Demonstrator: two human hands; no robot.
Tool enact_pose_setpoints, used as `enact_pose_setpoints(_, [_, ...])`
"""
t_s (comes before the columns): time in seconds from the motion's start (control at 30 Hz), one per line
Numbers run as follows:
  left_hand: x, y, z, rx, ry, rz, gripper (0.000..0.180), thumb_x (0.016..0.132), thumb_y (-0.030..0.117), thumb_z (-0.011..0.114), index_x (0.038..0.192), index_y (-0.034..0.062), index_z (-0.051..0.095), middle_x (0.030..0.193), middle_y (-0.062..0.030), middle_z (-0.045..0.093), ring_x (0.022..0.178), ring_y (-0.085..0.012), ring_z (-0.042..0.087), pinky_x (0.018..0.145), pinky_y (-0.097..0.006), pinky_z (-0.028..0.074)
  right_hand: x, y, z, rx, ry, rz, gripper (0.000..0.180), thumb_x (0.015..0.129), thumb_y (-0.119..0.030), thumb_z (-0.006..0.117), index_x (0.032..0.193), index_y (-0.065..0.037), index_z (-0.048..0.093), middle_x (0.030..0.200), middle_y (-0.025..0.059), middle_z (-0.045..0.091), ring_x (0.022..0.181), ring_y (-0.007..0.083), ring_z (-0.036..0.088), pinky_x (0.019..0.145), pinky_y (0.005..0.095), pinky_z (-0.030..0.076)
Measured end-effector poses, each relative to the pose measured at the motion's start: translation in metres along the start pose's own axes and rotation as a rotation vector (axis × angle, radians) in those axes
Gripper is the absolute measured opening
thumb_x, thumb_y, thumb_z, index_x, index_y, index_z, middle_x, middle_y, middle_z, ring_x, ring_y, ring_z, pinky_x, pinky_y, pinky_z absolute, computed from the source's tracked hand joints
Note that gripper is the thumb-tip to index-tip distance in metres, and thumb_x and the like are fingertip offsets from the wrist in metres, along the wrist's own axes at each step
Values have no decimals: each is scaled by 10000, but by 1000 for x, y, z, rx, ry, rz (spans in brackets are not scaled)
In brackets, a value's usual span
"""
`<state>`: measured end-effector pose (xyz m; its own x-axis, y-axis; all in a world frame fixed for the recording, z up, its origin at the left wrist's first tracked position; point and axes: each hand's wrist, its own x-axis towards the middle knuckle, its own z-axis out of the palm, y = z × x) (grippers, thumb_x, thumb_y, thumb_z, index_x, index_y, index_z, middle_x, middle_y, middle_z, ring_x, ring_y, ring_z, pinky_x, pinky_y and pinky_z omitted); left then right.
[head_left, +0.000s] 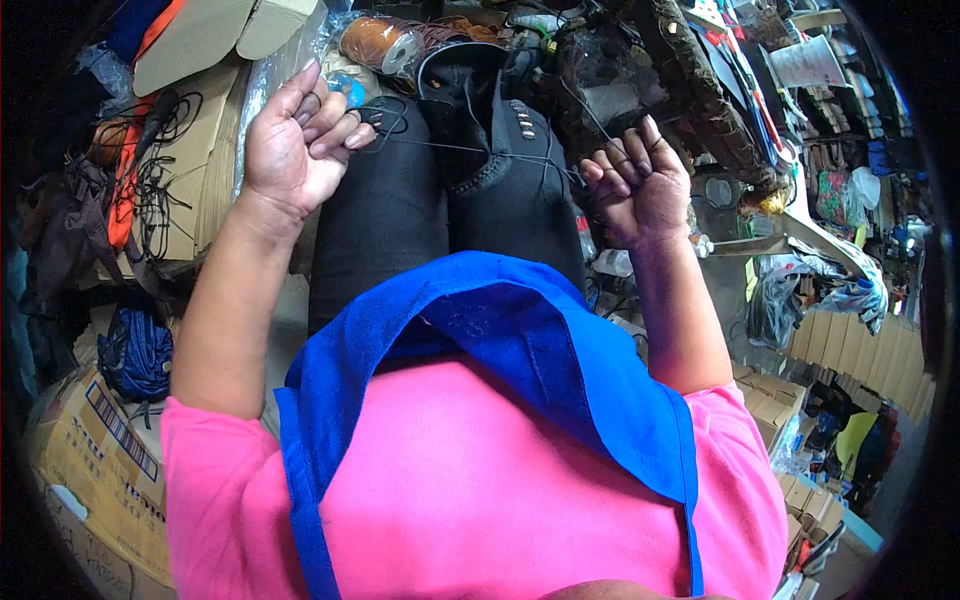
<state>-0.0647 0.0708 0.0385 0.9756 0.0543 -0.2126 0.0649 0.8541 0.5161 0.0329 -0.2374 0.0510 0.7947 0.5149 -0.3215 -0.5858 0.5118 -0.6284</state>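
A black shoe [478, 172] stands between my knees, its opening facing up, with stitches along its edge and a short row of pale ones on its right part. Dark thread [450, 147] runs from the shoe toward both sides. My left hand [305, 140], raised left of the shoe, has its fingers curled round one end of the thread. On the right, my right hand [640, 180] is closed on the other side of it, level with the shoe. Some thread hangs in loose loops by my left fingers and near the right hand.
Beyond the shoe lies a spool of orange-brown thread [380, 45]. Flattened cardboard [190, 180] and dark cords are at left, above a cardboard box [100, 470]. A worn dark wooden edge [710, 90] stands at right, near scissors [790, 155] and plastic bags. A blue apron [630, 400] covers my lap.
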Motion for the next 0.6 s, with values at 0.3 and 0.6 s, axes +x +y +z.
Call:
enact_pose_setpoints(0.3, [-32, 45, -6, 1389, 450, 80, 379, 990, 330, 433, 936, 12, 631, 871, -109, 654, 696, -158, 595, 752, -292, 469, -30, -57, -67, -1408, 345, 136, 549, 831, -192, 682, 1341, -139, 488, 1271, 172, 527, 1052, 204, 566, 930, 331, 429])
enact_pose_setpoints(0.6, [-20, -69, 34, 1843, -285, 537, 341, 761, 271, 721, 997, 47, 618, 931, -154, 600, 879, -335, 607, 762, -391, 498, 27, -23, 41, -1663, -350, -379, 421, 827, -205, 701, 1210, -71, 591, 796, 17, 598, 746, 80, 544, 697, 257, 471])
